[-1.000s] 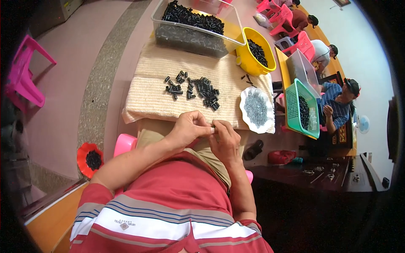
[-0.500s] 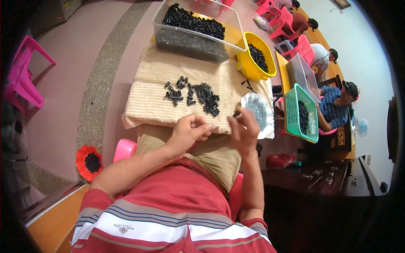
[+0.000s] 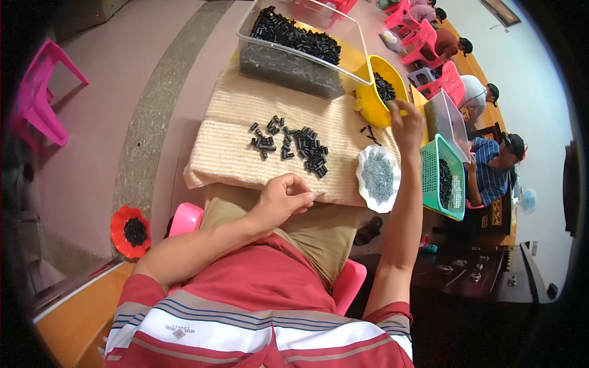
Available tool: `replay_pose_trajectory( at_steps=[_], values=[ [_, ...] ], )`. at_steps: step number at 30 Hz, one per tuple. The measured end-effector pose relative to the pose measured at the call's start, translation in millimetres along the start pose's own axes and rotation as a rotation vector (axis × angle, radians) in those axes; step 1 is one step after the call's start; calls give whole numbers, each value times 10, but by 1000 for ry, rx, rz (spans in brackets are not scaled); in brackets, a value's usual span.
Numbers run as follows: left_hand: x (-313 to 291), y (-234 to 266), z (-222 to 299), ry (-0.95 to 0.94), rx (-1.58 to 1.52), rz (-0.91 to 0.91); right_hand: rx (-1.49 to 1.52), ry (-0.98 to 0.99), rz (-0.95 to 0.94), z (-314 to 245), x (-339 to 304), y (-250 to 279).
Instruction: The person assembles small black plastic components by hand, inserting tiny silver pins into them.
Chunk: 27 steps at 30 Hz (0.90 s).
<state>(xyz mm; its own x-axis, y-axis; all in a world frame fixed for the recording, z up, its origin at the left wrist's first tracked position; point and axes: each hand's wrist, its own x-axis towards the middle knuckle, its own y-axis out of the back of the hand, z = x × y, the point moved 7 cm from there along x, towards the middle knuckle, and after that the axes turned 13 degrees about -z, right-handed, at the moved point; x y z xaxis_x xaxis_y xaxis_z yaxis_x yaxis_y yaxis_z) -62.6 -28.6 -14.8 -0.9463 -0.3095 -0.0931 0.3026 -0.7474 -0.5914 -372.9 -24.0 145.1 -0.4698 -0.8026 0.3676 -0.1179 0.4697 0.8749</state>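
My left hand [image 3: 284, 199] is by the front edge of the towel-covered table [image 3: 230, 156], thumb and forefinger pinched together; whatever is between them is too small to make out. Stretched out to the right, my right hand [image 3: 406, 124] has its curled fingertips at the rim of a yellow tub [image 3: 366, 98] holding small black parts [image 3: 384, 89]. Its fingers are drawn together, and I cannot make out anything in them. On the towel lies a loose pile of short black tubes [image 3: 311, 149]. A white scalloped dish [image 3: 362, 178] with many tiny clear or silvery pieces [image 3: 379, 178] stands below my right hand.
A large clear bin [image 3: 288, 70] of black parts stands at the back of the table. Several thin black pieces [image 3: 370, 134] lie near the dish. A green basket [image 3: 434, 184] and a co-worker [image 3: 491, 168] are at the right. A red bowl [image 3: 120, 236] sits at lower left.
My right hand has moved from beside the white dish, where it held a small black part, out and up to the yellow tub. My left hand stays pinched near the table edge. The view has shifted slightly.
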Motion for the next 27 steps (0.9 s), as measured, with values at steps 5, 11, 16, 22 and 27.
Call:
replay_pose_trajectory(
  at_steps=[5, 11, 16, 22, 27],
  values=[
    [-45, 3, -9, 3, 4, -14, 172, 150, -540, -794, -509, -711],
    [-17, -38, -41, 12, -2, -33, 19, 220, -695, -952, -697, -923],
    [-27, -46, -42, 11, -14, -34, -108, 286, -728, -1038, -742, -927],
    [-16, -54, -54, 9, 10, -46, -139, 200, -738, -973, -841, -1064],
    [-29, -50, -31, -12, 1, -23, -87, 211, -685, -935, -907, -1054]
  ],
)
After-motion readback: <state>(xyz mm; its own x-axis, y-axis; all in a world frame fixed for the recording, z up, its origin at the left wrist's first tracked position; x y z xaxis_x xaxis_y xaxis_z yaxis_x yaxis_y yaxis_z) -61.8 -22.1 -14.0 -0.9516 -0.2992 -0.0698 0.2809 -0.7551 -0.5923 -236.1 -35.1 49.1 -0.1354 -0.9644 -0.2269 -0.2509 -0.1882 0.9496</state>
